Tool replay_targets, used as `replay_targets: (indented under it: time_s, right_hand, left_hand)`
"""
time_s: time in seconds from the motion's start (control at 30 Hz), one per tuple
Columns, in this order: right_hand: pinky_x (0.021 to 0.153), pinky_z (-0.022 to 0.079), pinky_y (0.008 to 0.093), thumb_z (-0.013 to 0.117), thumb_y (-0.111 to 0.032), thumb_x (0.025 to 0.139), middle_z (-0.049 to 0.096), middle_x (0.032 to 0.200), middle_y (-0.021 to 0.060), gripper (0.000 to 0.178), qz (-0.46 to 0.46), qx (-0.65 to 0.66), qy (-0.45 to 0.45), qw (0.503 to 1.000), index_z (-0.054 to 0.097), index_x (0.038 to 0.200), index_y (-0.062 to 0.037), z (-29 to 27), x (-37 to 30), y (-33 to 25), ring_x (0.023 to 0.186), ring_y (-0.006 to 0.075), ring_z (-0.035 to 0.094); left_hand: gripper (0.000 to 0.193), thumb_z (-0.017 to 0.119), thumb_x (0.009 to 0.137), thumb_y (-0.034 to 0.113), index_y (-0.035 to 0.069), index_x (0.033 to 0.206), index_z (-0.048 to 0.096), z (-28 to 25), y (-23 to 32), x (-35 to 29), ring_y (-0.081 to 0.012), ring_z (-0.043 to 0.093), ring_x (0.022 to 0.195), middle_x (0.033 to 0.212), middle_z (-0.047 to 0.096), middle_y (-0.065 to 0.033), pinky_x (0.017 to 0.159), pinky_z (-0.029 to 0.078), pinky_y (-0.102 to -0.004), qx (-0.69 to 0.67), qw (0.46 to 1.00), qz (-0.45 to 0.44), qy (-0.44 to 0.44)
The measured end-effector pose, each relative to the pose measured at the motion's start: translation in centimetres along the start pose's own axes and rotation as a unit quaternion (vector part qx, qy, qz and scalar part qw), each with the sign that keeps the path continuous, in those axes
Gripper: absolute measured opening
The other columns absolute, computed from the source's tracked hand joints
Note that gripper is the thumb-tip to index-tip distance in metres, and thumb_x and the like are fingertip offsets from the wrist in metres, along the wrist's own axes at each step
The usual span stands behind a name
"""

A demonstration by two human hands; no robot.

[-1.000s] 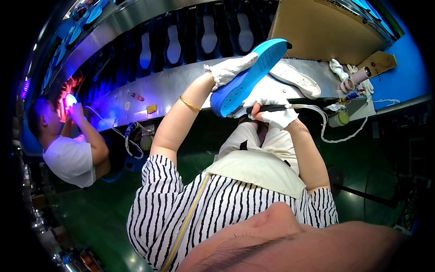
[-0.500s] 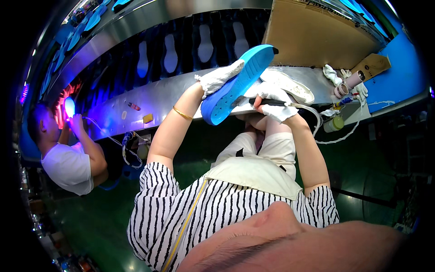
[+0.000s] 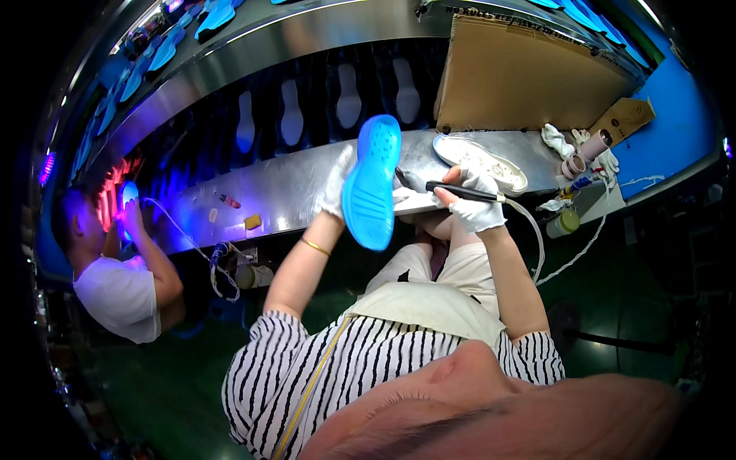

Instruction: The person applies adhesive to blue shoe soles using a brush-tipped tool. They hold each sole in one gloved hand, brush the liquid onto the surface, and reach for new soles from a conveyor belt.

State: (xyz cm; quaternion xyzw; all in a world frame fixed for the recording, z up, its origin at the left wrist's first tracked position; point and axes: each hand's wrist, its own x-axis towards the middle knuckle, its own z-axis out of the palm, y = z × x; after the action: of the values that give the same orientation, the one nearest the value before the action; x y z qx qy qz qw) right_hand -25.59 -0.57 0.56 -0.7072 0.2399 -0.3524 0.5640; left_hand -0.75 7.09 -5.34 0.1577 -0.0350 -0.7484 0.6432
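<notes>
A bright blue shoe sole (image 3: 371, 192) stands upright in front of me, with a patch of small holes at its far end and grooves across the nearer part. My left hand (image 3: 334, 184), in a white glove, grips it along the left edge; the sole hides some of the fingers. My right hand (image 3: 474, 205), in a white glove with bare fingertips, is closed around a black-handled brush (image 3: 466, 191) with a pale hose at its rear end. The brush's tip points at the sole's right edge; whether it touches, I cannot tell. Just beyond lies a white shoe-shaped piece (image 3: 483, 162).
Along the metal bench (image 3: 287, 195) lie a yellow block (image 3: 252, 222) and a small red bottle (image 3: 229, 201). Behind, a cardboard sheet (image 3: 529, 77) stands beside dark slots with sole shapes. Cups (image 3: 596, 142) and gloves sit at right. A co-worker (image 3: 119, 287) holds a lit sole at left.
The sole has turned from a slant to nearly upright and moved slightly left and nearer. The brush has come away from behind it, showing more of its handle and tip.
</notes>
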Motion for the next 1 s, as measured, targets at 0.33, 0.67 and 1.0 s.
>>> replay_targets:
  time_s: [0.33,0.67,1.0]
  right_hand:
    - [0.061,0.05,0.0252,0.072,0.0,0.081,0.063,0.076,0.0033,0.019,-0.086,-0.05,0.093,0.991,0.061,0.096,-0.0036,1.1,2.4,1.3,0.065,0.0098,0.06]
    - [0.068,0.052,0.0232,0.068,0.004,0.083,0.066,0.088,0.0066,0.025,-0.122,-0.111,0.043,0.985,0.056,0.104,-0.0012,1.8,0.0,0.1,0.071,0.0089,0.062]
    - [0.073,0.052,0.0241,0.07,0.005,0.079,0.066,0.088,0.0057,0.03,-0.113,-0.122,0.007,0.986,0.06,0.106,-0.0015,3.1,-2.0,-0.3,0.077,0.01,0.063]
  left_hand:
    - [0.075,0.053,0.094,0.053,0.005,0.148,0.03,1.3,-8.9,0.5,-0.035,0.05,0.126,0.14,0.047,-0.0218,0.107,0.043,-0.0468,0.07,0.992,0.086,-0.068]
    - [0.08,0.048,0.092,0.063,0.01,0.148,0.03,1.8,-8.7,1.0,-0.0304,0.053,0.121,0.139,0.047,-0.0156,0.102,0.048,-0.0432,0.074,0.989,0.127,-0.021]
    - [0.089,0.045,0.086,0.075,0.009,0.145,0.034,1.3,-7.3,1.5,-0.0333,0.055,0.117,0.133,0.051,-0.0188,0.1,0.048,-0.0492,0.103,0.981,0.164,-0.004]
